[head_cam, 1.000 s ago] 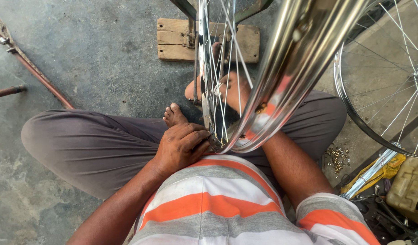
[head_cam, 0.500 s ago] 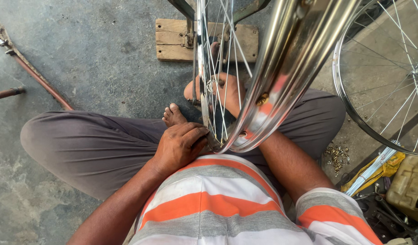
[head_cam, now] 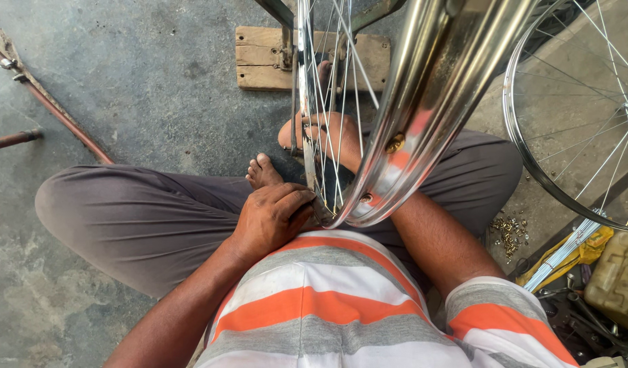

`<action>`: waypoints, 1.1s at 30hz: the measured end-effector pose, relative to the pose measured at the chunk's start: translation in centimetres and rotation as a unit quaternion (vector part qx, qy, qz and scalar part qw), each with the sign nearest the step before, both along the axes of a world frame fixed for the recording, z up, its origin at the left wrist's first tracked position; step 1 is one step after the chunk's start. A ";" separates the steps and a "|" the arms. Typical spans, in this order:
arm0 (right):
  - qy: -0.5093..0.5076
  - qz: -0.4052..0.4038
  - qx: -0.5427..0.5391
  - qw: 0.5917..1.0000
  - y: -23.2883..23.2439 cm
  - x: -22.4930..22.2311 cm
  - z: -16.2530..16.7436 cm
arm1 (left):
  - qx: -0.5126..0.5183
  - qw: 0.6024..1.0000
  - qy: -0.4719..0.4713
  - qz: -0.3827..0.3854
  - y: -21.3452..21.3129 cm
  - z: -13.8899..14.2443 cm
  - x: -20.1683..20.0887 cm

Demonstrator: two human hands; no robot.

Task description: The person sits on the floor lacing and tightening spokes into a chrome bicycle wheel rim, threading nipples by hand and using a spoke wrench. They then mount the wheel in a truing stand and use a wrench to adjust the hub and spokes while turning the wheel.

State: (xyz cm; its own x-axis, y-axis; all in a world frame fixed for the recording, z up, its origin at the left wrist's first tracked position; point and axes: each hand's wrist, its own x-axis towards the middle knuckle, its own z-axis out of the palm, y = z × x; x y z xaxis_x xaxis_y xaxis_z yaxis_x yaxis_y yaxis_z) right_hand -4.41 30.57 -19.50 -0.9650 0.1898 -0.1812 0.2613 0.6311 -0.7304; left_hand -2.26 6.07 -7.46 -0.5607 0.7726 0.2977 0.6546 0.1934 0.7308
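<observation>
Gripping the lower rim of the chromed bicycle wheel (head_cam: 423, 123) above the person's lap, the left hand (head_cam: 270, 218) closes near the spokes (head_cam: 324, 123); the right hand is hidden behind the rim, its state unclear. Fingers could get pinched between spokes if the wheel turns.

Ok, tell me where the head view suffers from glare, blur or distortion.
Head view: daylight is even and soft, with strong glare and warped orange reflections on the chrome wheel rim; the rim looms large and slightly soft near the lens; the left hand and the spokes are sharp; the right hand is hidden behind the rim.
</observation>
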 end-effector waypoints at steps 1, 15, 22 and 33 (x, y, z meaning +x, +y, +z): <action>0.028 0.008 -0.010 1.000 0.1 0.2 -0.4 | 0.002 1.000 -0.004 0.000 0.0 0.0 0.0; -0.081 0.024 0.023 0.996 0.3 0.1 1.9 | 0.000 1.000 -0.012 0.007 0.2 0.1 0.1; 0.009 0.075 0.078 0.994 1.2 0.5 0.0 | 0.001 1.000 -0.011 0.000 0.2 0.0 0.2; -0.021 0.072 0.110 0.991 0.4 1.0 -1.6 | 0.008 1.000 -0.004 0.006 0.1 0.5 0.1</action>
State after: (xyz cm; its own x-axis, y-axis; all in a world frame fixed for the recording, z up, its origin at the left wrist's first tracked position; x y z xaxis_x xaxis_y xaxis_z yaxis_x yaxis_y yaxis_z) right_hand -3.43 30.96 -21.08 -0.9772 0.0907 -0.1919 0.1851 0.8071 -0.5607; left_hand -2.13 6.19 -6.95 -0.5716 0.7615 0.3057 0.6468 0.1889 0.7389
